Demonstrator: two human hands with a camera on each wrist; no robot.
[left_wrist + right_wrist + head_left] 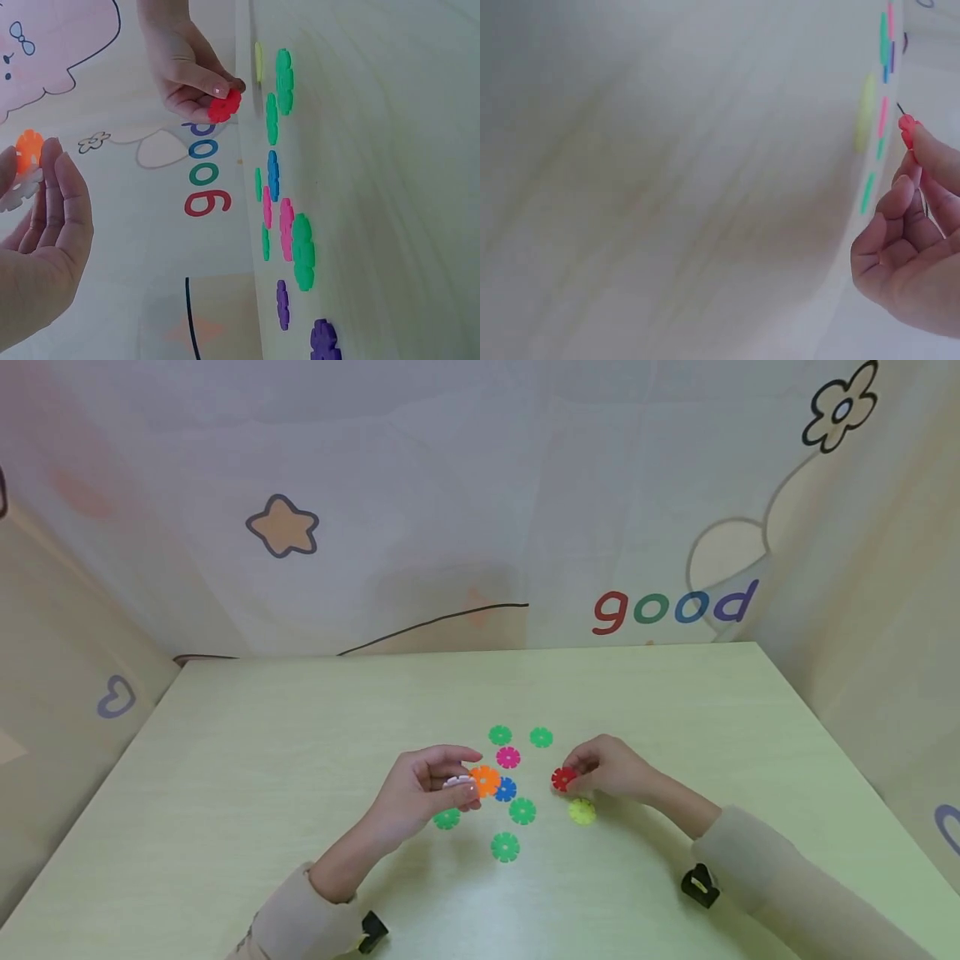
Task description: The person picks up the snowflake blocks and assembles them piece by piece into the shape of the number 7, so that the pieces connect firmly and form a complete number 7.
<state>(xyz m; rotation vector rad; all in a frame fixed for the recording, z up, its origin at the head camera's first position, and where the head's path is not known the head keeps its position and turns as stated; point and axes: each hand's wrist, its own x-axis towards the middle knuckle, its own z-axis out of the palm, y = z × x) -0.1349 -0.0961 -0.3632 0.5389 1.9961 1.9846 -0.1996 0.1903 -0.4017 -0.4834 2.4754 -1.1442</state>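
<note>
Above the table, my left hand [411,793] holds a white snowflake disc [21,193] between thumb and fingers. An orange snowflake disc [486,780] is attached to the white one and juts out toward the right. My right hand [613,766] pinches a red snowflake disc [563,779] by its edge with thumb and forefinger. The red disc is apart from the orange one, a short way to its right. Under and between the hands lie a blue disc [507,790], a pink disc [508,757] and several green discs [522,811].
A yellow disc [582,812] lies on the table [315,710] just below my right hand. Purple discs [283,305] show in the left wrist view. A printed curtain [420,510] stands behind the table and along its sides.
</note>
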